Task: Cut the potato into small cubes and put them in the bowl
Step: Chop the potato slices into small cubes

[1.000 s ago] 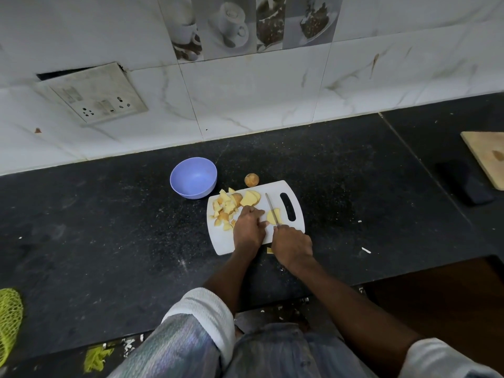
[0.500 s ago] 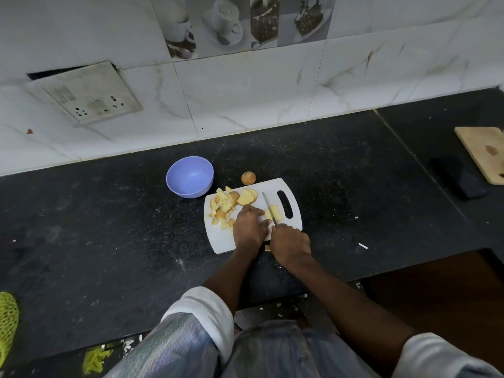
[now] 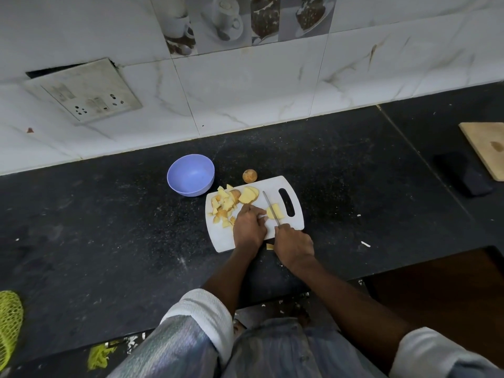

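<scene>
Slicing away on the board (image 3: 296, 219): the right hand (image 3: 294, 245) grips the knife (image 3: 270, 207), blade through a potato piece (image 3: 276, 211) just beyond it, while the left hand (image 3: 249, 226), fingers curled, steadies that piece. Beyond the left hand sits a heap of cubes (image 3: 224, 205) and two bigger chunks (image 3: 248, 195), so I'd call it past halfway, yet the bowl (image 3: 190, 174) further out holds nothing. One cube (image 3: 269, 246) lies on the worktop (image 3: 109, 227) between the hands; no readable writing anywhere.

Bowl (image 3: 190, 174) left-behind cutting board (image 3: 297, 214)
</scene>
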